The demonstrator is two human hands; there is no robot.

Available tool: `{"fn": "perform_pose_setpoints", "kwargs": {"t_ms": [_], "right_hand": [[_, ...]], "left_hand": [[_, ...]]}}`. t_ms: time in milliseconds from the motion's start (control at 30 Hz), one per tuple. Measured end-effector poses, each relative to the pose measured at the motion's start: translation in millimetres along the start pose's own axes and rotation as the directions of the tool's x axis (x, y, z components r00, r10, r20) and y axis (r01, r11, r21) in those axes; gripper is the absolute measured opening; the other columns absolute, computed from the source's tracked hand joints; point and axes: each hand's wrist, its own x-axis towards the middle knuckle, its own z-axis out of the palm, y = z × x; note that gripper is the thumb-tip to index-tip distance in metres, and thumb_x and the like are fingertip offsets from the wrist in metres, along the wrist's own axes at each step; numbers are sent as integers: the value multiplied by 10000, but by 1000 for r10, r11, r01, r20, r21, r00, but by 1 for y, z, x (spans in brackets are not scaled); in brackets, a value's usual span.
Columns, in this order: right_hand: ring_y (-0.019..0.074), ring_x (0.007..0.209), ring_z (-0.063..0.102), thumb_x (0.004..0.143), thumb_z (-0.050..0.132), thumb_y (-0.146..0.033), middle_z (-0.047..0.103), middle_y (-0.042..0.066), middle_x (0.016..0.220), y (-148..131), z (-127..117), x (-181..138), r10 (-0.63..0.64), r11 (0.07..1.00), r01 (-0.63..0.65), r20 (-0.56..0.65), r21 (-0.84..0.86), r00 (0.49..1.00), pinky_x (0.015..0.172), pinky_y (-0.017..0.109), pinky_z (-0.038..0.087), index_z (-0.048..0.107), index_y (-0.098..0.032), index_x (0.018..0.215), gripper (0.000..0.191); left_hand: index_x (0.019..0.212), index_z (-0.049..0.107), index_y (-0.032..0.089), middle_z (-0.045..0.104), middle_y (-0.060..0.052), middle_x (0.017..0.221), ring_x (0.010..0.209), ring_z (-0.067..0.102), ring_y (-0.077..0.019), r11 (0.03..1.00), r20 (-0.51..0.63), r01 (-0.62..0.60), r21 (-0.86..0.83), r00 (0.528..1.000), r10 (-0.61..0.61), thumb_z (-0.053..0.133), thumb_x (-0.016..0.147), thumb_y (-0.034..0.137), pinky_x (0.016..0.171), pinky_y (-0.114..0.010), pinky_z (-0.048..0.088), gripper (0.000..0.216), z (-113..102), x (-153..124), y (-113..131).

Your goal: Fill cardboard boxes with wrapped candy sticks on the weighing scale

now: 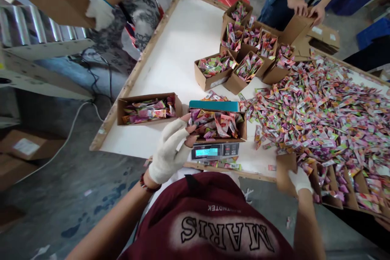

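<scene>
Weighing stn, one carton on the scale (215,151): box (217,125) sits on the platform, full of coloured sachets, teal strip along its far edge, display lit but digits blurred. L hand (169,150), white glove w/ bare fingertips, is at the box's near-left corner, fingers spread and loosely curled, tips touching the rim; not clamped on anything. R hand (300,179), also gloved, well apart to the right, closed on a flap of an empty carton (284,170) at the table edge, just beside more opened cartons (344,189). Loose sachet pile (319,109) covers the right half of the table (170,57). Second filled box (148,108) lies left of the scale; cluster of filled boxes (243,57) farther back. Other persons: gloved hand (102,12) holding cardboard top left, two bare hands (306,8) on a carton top right. Handling note, judged: keep L fingertips light or off the rim while reading, since any press skews wt; keep sachets inside the walls, none overhanging; box centred on platform.
</scene>
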Motion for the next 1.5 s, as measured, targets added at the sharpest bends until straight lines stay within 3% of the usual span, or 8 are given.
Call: {"fn": "perform_pose_setpoints", "kwargs": {"t_ms": [333,500,700,867,1133,1267,1433,1500], "right_hand": [[342,1032,730,760,564,-440,771,173,1059,15,-10,-10,-183,977,184,-27,109,983,863,425,573,755,-141,1086,482],[302,899,716,853,584,-562,759,152,937,-50,-52,-38,-552,823,568,-223,7,803,791,399,561,729,-177,999,437],[272,866,683,983,496,-407,738,152,903,-183,-63,-87,-839,540,809,-229,-233,494,797,364,514,729,-153,984,346],[231,997,666,955,467,-154,758,115,1101,-267,-31,-122,-920,261,936,232,-238,315,888,323,488,735,-184,1110,311],[235,1066,665,927,576,-182,743,93,1171,-285,-20,-122,-974,140,985,193,102,118,976,376,515,731,-198,1128,254],[232,1145,660,1000,539,-364,724,74,1213,-239,-47,-106,-955,233,934,-115,271,272,1033,419,524,713,-260,1168,263],[212,880,714,983,529,-473,743,93,982,-174,-34,-37,-511,548,602,-337,580,791,793,359,583,681,-174,1139,370],[197,830,701,980,527,-493,734,88,940,-160,-10,-13,-378,599,455,-267,659,886,750,340,582,668,-139,1159,421]], "left_hand": [[1110,664,163,659,-123,1177,1025,629,-264,943,542,-197,267,840,22,605,954,385,863,-424,536,277,46,39,26],[1091,698,152,669,-133,1098,941,621,-259,888,701,-183,421,687,-191,498,933,112,704,-365,448,258,72,33,29],[1059,724,209,716,-81,1151,971,631,-241,900,720,-216,378,680,-139,516,928,130,778,-384,490,258,4,-11,2],[1020,742,233,755,-42,1106,958,657,-239,907,688,-166,387,707,-164,479,910,146,845,-386,519,298,-80,-64,-14],[1068,767,231,744,-101,1179,1012,671,-287,812,572,35,582,692,-440,463,864,205,836,-401,513,368,-89,-104,-85],[964,761,200,750,-120,1153,950,662,-307,798,485,136,587,731,-481,475,844,213,772,-416,485,311,-54,-109,-132],[942,730,178,739,-142,1155,910,625,-295,778,412,169,605,769,-488,457,884,236,764,-426,438,285,-29,-90,-168],[927,717,180,735,-128,1155,913,609,-275,773,384,178,609,786,-484,440,902,251,782,-419,431,287,-26,-74,-182]]}}
